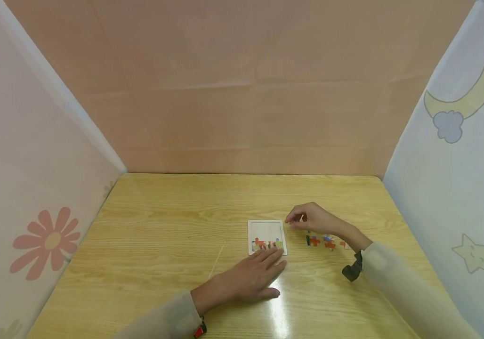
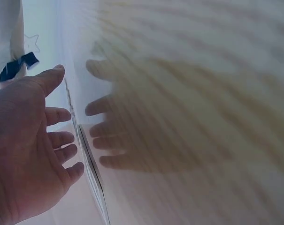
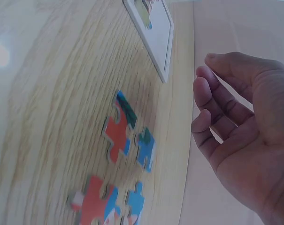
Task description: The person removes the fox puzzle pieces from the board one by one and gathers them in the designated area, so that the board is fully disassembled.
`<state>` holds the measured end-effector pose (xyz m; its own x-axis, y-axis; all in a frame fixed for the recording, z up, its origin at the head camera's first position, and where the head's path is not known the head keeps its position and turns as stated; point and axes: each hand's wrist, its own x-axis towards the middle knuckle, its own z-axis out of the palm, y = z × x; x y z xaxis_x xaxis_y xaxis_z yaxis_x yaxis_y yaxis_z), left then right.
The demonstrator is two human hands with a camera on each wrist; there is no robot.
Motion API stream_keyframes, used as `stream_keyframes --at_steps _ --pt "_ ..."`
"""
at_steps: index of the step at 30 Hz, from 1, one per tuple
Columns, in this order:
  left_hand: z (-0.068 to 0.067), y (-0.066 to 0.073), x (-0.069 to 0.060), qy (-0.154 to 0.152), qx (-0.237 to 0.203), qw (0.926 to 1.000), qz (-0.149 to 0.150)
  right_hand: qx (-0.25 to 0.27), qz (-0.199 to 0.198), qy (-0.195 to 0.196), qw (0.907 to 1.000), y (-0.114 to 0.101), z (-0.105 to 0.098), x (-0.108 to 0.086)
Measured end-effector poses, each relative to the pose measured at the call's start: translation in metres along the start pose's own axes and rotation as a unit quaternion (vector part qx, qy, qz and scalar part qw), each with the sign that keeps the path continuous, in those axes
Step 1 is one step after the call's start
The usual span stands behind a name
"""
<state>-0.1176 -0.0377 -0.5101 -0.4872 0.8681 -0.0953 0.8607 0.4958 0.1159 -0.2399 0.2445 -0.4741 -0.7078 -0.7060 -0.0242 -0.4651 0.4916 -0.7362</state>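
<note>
A square white puzzle tray (image 1: 250,235) lies on the table, with a row of joined puzzle pieces (image 1: 263,244) along its near side. My left hand (image 1: 252,278) has its fingers stretched out, the fingertips at the tray's near edge; its palm side and reflection show in the left wrist view. Just right of the tray's far corner hovers my right hand (image 1: 315,219), fingers loosely bent, with no piece visible between them in the right wrist view. Loose puzzle pieces (image 3: 116,136), red, blue and green, lie below and beside that hand, apart from the tray.
The wooden table (image 1: 161,226) is bordered by a pinkish-brown cloth wall (image 1: 225,117) at the back. Light patterned cloths stand at both sides, one with a flower (image 1: 53,240), the other with a moon (image 1: 475,96). More loose pieces (image 1: 329,244) lie under the right forearm.
</note>
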Motion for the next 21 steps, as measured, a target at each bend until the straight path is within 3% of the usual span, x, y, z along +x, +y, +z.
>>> stream_keyframes --at_steps 11,21 --pt "0.002 0.007 0.004 -0.006 0.011 0.9998 -0.015 0.005 -0.012 -0.039 0.9991 -0.001 0.015 0.035" --pt "0.006 0.009 0.005 -0.014 0.001 0.9997 -0.022 0.032 -0.017 -0.082 0.996 -0.003 0.024 0.053"
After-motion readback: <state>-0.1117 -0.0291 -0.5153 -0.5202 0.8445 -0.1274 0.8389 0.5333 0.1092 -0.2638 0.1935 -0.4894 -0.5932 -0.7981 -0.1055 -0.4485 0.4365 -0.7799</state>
